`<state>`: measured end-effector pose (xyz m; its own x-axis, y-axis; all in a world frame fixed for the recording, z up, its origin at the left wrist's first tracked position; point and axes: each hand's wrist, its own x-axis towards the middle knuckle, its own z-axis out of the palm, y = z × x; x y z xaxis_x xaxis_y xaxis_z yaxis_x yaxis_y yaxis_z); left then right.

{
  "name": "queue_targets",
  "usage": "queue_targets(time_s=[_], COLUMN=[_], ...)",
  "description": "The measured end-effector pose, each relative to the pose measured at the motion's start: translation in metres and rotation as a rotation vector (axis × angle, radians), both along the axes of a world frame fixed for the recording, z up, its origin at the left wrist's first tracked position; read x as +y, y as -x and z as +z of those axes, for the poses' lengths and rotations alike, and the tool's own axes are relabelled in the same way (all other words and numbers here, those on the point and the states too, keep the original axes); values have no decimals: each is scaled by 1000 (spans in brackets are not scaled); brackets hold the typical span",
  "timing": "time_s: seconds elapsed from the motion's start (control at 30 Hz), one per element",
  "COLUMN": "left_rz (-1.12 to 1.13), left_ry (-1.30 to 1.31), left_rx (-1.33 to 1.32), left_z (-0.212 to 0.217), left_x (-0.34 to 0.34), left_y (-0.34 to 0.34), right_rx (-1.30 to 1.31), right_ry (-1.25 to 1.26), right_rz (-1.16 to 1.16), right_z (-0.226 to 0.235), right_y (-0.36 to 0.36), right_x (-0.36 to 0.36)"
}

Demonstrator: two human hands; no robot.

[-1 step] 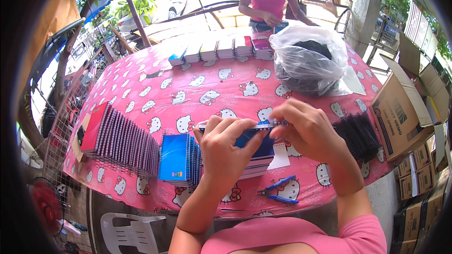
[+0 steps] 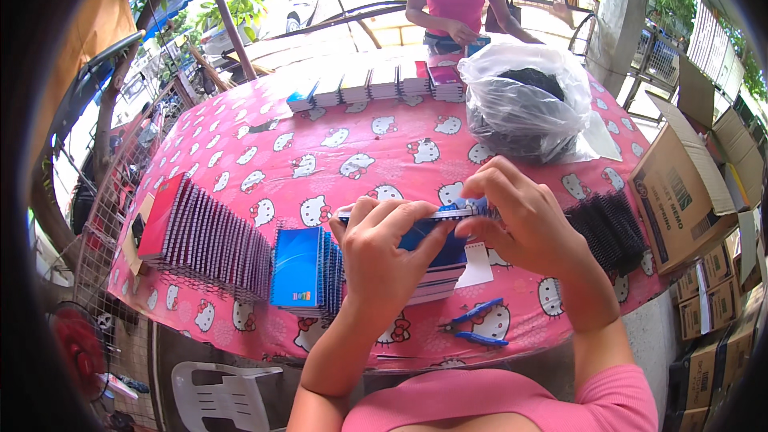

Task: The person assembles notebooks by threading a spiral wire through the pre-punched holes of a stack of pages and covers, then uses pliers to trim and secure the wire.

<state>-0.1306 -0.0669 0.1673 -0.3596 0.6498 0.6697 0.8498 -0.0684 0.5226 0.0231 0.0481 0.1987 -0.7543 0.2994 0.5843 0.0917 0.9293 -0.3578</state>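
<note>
My left hand [image 2: 380,252] is closed on a thin blue-covered notebook [image 2: 450,214], held edge-up with the thumb in front and fingers behind. At the notebook's right end, a dark spiral wire [image 2: 485,210] sticks out. My right hand [image 2: 532,216] is beside this wire, its thumb and forefinger parted around it. Below the hands is a stack of blue-covered pads [image 2: 432,292], partly hidden by my left hand. Blue-handled cutting pliers [image 2: 478,339] lie nearer me. Blue spiral notebooks [image 2: 298,268] stand left of my left hand.
A long row of red-covered spiral notebooks [image 2: 212,244] stands on the left. Black spiral wires [image 2: 608,232] lie at right, near an open carton [image 2: 680,192]. Farther back are a plastic bag [image 2: 520,124] of dark material, small notebook stacks [image 2: 384,84] and another person [image 2: 460,8].
My right thumb and fingers have spread apart at the notebook's end, leaving more of the spiral wire visible. My left hand and the notebook stay in place.
</note>
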Motion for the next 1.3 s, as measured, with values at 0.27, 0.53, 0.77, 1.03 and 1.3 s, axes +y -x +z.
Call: queue_targets(time_s=[0.27,0.53,0.77,1.03,1.3], left_rz=[-38,-3,43,-3,-140], left_ry=[-25,-51,-36,-35,-199], left_rx=[62,83,20,-37,-728], left_z=[1,-1,2,4,-27], left_x=[-8,-7,-1,-4,-27], left_y=[4,7,3,7,26], right_rx=[-267,-324,14,-60,-179], right_ry=[111,141,637,-39,48], right_rz=[-54,-286,475,386,130], right_z=[-32,-170,-37,-5,-20], right_y=[-6,-1,6,30,64], right_x=[108,149,118,109,107])
